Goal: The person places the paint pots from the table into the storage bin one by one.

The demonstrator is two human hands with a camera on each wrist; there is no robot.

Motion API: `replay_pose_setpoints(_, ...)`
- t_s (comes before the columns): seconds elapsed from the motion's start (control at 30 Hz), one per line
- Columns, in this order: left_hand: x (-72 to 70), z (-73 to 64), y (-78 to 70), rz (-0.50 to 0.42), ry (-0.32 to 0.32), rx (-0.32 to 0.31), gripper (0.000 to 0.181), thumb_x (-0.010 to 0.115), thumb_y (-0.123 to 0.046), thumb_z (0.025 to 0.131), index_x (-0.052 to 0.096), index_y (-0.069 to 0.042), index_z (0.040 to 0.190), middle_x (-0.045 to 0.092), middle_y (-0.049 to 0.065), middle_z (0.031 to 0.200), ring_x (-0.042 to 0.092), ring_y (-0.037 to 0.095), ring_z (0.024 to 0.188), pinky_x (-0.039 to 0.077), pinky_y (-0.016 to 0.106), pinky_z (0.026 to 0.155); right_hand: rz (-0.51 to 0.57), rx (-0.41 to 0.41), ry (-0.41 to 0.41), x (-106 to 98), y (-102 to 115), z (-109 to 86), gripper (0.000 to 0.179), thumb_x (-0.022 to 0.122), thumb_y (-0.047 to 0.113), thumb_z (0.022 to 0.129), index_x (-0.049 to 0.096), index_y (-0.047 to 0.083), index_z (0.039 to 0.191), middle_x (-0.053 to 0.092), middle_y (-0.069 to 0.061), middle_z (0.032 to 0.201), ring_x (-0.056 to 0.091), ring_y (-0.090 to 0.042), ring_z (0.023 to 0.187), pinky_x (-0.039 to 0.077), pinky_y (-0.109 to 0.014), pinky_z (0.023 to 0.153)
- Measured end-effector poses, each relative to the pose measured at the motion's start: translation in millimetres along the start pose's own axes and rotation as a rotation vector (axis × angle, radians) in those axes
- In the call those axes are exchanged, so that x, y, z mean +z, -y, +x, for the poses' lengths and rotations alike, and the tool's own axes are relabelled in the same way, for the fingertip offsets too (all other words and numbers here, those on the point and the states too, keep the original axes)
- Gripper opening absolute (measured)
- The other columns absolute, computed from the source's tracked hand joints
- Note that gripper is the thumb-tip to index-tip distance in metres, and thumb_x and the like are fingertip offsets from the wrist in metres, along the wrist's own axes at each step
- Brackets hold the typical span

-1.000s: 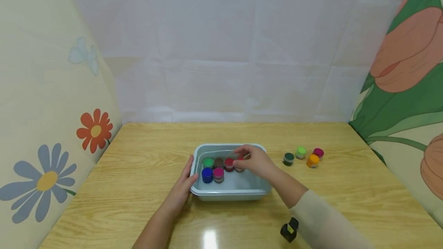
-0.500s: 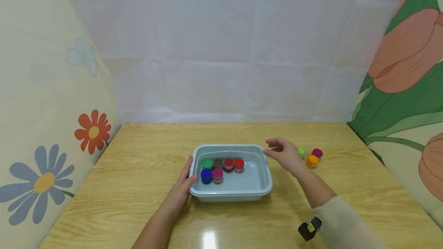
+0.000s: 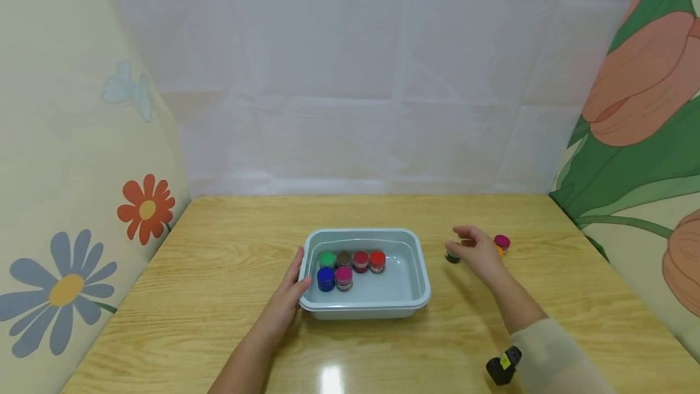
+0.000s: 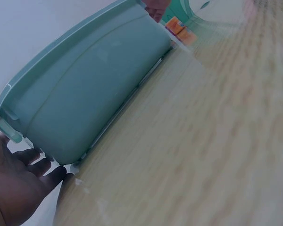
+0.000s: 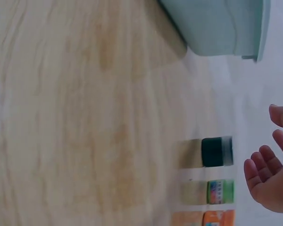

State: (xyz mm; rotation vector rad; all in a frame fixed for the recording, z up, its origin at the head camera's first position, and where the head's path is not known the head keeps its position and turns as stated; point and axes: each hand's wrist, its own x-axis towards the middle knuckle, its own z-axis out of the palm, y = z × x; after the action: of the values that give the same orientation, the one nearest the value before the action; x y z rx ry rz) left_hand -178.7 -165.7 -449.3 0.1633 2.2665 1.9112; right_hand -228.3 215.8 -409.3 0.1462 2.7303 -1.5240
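A pale blue-green plastic tub (image 3: 363,306) sits on the table with several small round paint jars (image 3: 344,278) inside, their lids green, brown, dark red, red, blue and pink. My left hand (image 3: 283,303) holds the tub's left side, thumb at the rim and fingers against the outer wall, as the left wrist view (image 4: 19,183) also has it. Right of the tub, my right hand (image 3: 478,255) hovers over a dark green jar (image 3: 451,256), fingers loosely bent and apart from it. In the right wrist view, the dark green jar (image 5: 212,152) stands clear of the fingertips.
Beside the dark green jar stand a light green jar (image 5: 220,192), an orange jar (image 5: 218,218) and a magenta-lidded jar (image 3: 502,242). A black device (image 3: 503,366) is by the right sleeve. White cloth (image 3: 328,78) backs the wooden table (image 3: 219,260).
My right hand has let go of the red-lidded jar in the tub, left the tub and moved right to the dark green jar. The left hand keeps its place.
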Motion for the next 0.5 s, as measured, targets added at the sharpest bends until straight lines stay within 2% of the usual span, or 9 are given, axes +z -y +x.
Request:
replay_pose_setpoints(0.13,-0.2,-0.5,-0.4,0.002,-0.002,-0.004,0.066,0.041,-0.028,0.103,0.006,-0.025,0.159,-0.003,0.004,0.167,-0.008,0.036,0.152,0.000,0.062,0.120,-0.007,0.032,-0.015,1.3,-11.6,2.4,0.058,0.063,0.025,0.094,0.043,0.002,0.143,0.042,-0.025,0.146,0.043,-0.040,0.130,0.044,-0.051,0.105)
replay_pose_setpoints(0.5,0.3,-0.6,-2.7,0.010,-0.001,-0.009,0.067,0.041,-0.030,0.103,0.006,-0.024,0.159,-0.003,0.002,0.167,-0.009,0.036,0.152,-0.001,0.063,0.119,0.001,0.058,-0.022,8.9,-29.1,5.6,0.061,0.066,0.022,0.093,0.041,-0.002,0.144,0.044,-0.029,0.141,0.045,-0.042,0.126,0.041,-0.051,0.108)
